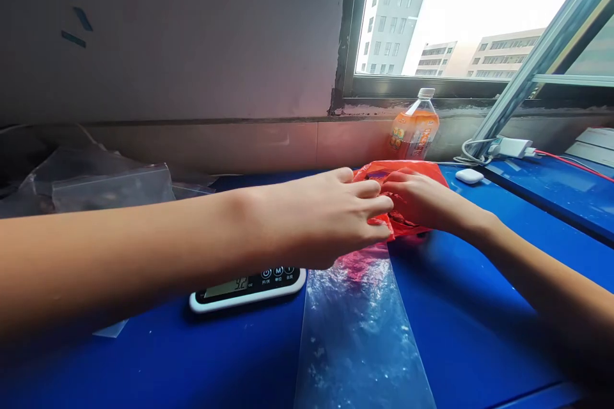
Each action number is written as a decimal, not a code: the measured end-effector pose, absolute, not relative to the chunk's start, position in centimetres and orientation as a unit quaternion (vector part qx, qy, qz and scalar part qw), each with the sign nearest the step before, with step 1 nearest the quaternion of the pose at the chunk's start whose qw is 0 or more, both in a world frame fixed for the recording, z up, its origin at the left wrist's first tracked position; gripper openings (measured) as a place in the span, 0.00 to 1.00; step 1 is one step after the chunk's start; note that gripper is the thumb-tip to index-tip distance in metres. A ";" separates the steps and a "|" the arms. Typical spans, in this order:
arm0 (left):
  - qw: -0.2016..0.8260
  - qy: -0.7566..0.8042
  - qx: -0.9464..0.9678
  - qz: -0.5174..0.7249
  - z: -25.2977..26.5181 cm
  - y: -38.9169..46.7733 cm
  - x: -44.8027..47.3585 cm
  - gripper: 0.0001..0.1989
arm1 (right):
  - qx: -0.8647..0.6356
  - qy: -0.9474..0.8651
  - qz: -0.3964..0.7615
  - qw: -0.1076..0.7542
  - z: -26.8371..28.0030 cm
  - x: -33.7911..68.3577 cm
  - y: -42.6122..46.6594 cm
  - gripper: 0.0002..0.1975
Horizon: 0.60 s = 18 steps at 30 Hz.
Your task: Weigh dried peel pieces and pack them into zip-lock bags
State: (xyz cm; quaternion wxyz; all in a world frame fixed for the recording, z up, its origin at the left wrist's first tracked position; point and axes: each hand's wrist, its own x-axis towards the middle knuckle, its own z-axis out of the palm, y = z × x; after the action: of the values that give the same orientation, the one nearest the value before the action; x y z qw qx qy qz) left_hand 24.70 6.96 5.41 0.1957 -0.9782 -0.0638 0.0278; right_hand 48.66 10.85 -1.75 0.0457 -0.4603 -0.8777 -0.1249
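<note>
A red plastic bag point(415, 170) lies on the blue table with its mouth towards me. My left hand point(343, 217) reaches across to it, fingers curled over the near edge of the red plastic and gripping it. My right hand point(417, 195) is at the bag's opening, its fingers bent inside and partly hidden; what they hold, if anything, cannot be seen. Below both hands a long clear plastic bag point(362, 339) lies flat. Under my left forearm sits a digital scale point(249, 300), its display partly covered.
Clear zip bags point(112, 186) are piled at the left against the wall. An orange drink bottle point(416, 124) stands behind the red bag. To the right are a small white case point(469, 176), a white charger point(514, 147) with cables and a metal frame post point(522, 64).
</note>
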 end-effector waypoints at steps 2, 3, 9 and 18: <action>0.173 -0.054 -0.982 0.046 4.9 6.9 25.5 0.15 | -0.407 -0.909 -0.078 0.052 -1.9 47.9 10.2 0.08; 0.160 -0.055 -0.984 0.064 4.5 6.9 25.8 0.14 | -0.401 -0.913 -0.062 0.048 -2.1 47.6 10.1 0.08; 0.122 -0.097 -0.979 0.132 3.3 6.5 26.5 0.08 | -0.550 -0.831 -0.037 0.075 -3.4 47.1 11.2 0.09; 0.125 -0.068 -0.988 0.064 3.0 6.0 26.8 0.06 | -0.603 -0.791 -0.040 0.098 -3.6 46.3 12.1 0.14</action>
State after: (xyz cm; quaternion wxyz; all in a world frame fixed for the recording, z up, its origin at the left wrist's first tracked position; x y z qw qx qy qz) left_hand 26.76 5.98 2.98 0.1249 -0.9878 -0.0678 0.0636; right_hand 46.25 12.09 -3.58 0.0980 -0.6027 -0.7909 -0.0399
